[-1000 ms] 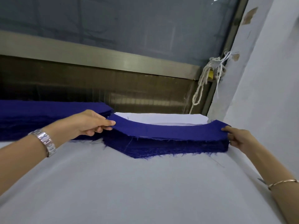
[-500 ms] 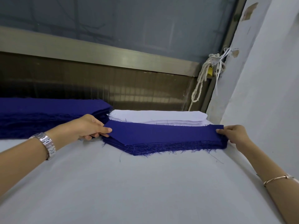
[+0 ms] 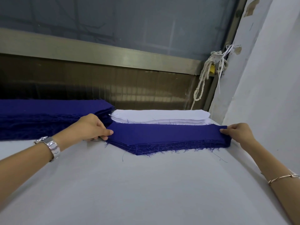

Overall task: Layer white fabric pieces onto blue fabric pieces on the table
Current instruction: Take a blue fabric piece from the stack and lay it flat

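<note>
Left hand: the left hand [image 3: 92,127] pinches the left end of the top blue piece [image 3: 162,133], thumb on top, the other fingers curled under the edge.
Right hand: the right hand [image 3: 237,133] grasps the right end of the same piece, one fingertip on top, the rest curled down over the edge.
Top blue piece: stretched flat between the two grips, lying on the blue stack [image 3: 170,147], whose frayed front edge shows just below it.
White stack [image 3: 159,116]: just beyond the held piece, on the far side from both hands, touching the back of the blue stack.
Large blue pile [image 3: 40,117]: beyond and to the outside of the left grip, close by the knuckles.
Table [image 3: 146,184]: pale grey surface under both forearms and all the stacks.
Wrists: a silver watch [image 3: 50,146] on the left, its markings too small to read; a thin bracelet [image 3: 282,177] on the right.
Background: a knotted rope [image 3: 204,78] and a yellow padlock [image 3: 212,69] hang far above the right grip, its lettering unreadable.
</note>
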